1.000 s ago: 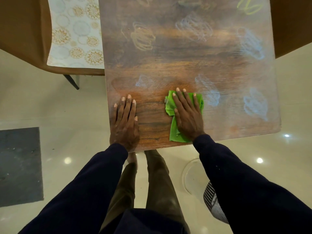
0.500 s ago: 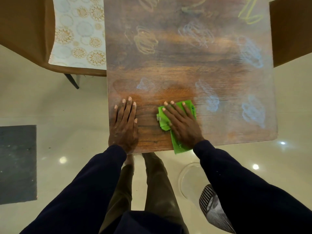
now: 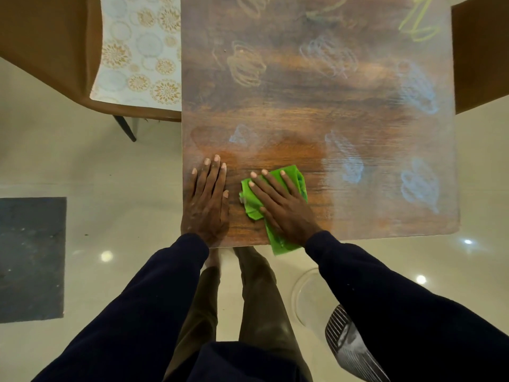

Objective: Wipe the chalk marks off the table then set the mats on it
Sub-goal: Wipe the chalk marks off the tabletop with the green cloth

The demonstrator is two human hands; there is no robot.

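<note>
Head view, looking straight down on the wooden table [image 3: 289, 114], near edge at the waist. Right hand [image 3: 286, 213] laid flat on the green cloth [image 3: 298, 179], fingers straight and slightly spread, pressing it to the wood toward the near-left corner. No pinch, no curl, only palm weight. One tail of the cloth hanging over the near edge beside the wrist. Left hand [image 3: 206, 205] flat just beside it, fingers straight and close together, bracing on bare wood, touching neither cloth nor chalk.

Darker, clean-looking wood around both hands. Elsewhere, chalk marks [image 3: 416, 89] across most of the top. Nearest, a blue smear [image 3: 347, 161] just right of the cloth, and a small pale patch [image 3: 241, 135] just beyond the left fingertips. Then a second blue scribble [image 3: 420, 183] near the right edge. Farther off, a tan scribble [image 3: 245, 67], a whitish scribble [image 3: 327, 55] and a yellow-green scribble [image 3: 418, 23] toward the far end.

Step in hand, by judgement: wiping, early on, most of the chalk untouched. Next stroke probably rightward along the near edge, toward the blue smear lying right of the cloth on the right hand's own side. Left hand farther from it, better kept as a brace. After that, forward and away, a longer reach.

Patterned mat [image 3: 137, 51] lying on the seat of the brown chair [image 3: 55, 37] off the table's left side, nearer the left hand, not yet on the table.
</note>
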